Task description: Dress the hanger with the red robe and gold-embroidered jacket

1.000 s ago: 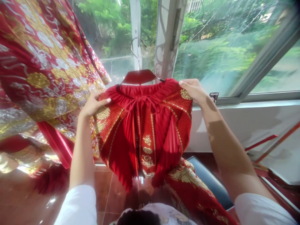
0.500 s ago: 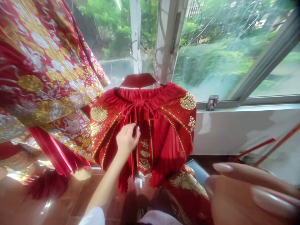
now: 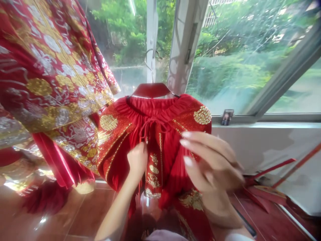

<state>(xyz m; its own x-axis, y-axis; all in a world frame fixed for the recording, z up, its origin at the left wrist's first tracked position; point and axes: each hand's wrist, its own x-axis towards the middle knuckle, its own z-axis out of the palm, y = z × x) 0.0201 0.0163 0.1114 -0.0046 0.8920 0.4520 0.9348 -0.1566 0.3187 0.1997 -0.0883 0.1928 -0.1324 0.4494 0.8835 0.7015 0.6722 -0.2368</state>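
Note:
A red skirt-like garment (image 3: 207,124) with gathered neckline and gold embroidery hangs on a hanger (image 3: 152,72) in front of me. At its neckline a thin red tie cord (image 3: 152,121) forms a bow with tails hanging down. My left hand (image 3: 137,159) is closed just below the bow, where the tails run into its fingers; the fingertips are mostly hidden. To the right, my right hand (image 3: 213,164) is raised before the garment, slightly blurred, its fingers stretched out and apart with nothing seen between them.
At left hangs a red robe (image 3: 40,87) with gold and silver embroidery. Behind the garment is a window (image 3: 225,67) with a sill (image 3: 276,124), where a small pixelated object (image 3: 227,117) stands. Red-edged items (image 3: 265,192) lie on the tiled floor at right.
My right hand has moved left and inward from the lower right corner toward the garment's front. My left hand stays below the bow, slightly lower. The view has shifted a little.

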